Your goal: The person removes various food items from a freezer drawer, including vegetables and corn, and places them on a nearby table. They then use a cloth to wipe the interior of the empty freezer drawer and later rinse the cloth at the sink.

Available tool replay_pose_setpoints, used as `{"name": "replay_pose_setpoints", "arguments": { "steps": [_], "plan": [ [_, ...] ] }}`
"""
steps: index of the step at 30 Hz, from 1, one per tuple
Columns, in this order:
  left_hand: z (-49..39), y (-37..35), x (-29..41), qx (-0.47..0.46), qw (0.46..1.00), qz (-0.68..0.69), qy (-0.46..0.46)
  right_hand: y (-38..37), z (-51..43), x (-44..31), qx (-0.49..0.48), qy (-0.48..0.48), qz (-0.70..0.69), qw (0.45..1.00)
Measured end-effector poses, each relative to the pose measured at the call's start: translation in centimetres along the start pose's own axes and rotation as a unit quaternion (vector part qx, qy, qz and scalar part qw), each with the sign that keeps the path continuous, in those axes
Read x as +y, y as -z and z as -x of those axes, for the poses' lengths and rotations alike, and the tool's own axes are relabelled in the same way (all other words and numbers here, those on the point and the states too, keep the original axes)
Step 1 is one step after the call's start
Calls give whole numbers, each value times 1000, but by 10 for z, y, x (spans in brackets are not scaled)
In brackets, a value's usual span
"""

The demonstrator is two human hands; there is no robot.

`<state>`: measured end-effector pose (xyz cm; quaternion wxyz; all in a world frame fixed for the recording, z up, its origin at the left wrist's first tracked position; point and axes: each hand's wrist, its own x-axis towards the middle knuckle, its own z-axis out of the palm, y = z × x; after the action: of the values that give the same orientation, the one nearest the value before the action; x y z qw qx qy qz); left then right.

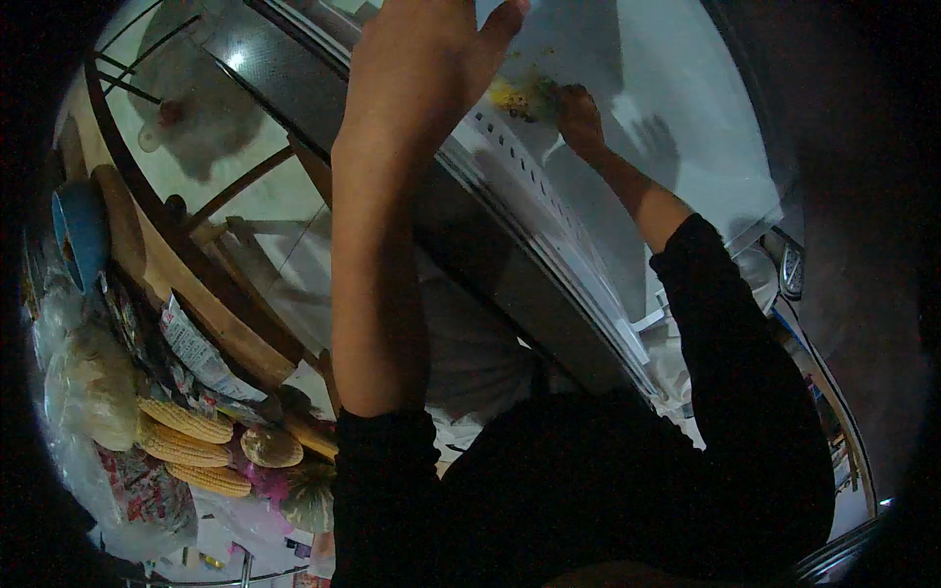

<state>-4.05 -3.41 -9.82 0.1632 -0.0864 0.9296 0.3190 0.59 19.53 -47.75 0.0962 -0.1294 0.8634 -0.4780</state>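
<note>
My left hand (423, 55) reaches up over the dark edge panel (507, 242) of what looks like a refrigerator. Its thumb points right, but the top of the picture cuts off its fingers, so any hold is hidden. Farther in, my right hand (581, 117) is curled low over the pale grey inner surface (588, 44). Just left of its knuckles lies a blurred patch of yellow and dark bits (518, 99), with greenish matter nearest the fingers. Whether something is inside that hand cannot be made out. A white slotted strip (522, 158) runs between my two forearms.
To the left, a curved wooden edge (198, 309) borders several goods: corn cobs (184, 441), a rounded brownish item (272, 446), a printed packet (206, 353), clear plastic bags (95, 382) and a blue bowl (77, 231). Wooden legs (242, 184) stand on the pale floor (294, 257).
</note>
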Motion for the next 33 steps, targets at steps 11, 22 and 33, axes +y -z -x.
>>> {"name": "replay_pose_setpoints", "arguments": {
  "steps": [11,22,33],
  "plan": [
    [2,1,-1,-9,1000,-20,5,-16,-4,-55,-50,-1,194,980],
    [9,0,3,26,998,-20,-48,-29,-30,-28,-102,250,207,940],
    [11,1,3,21,998,-41,-42,-33,-26,-62,-170,243,273,915]
  ]
}}
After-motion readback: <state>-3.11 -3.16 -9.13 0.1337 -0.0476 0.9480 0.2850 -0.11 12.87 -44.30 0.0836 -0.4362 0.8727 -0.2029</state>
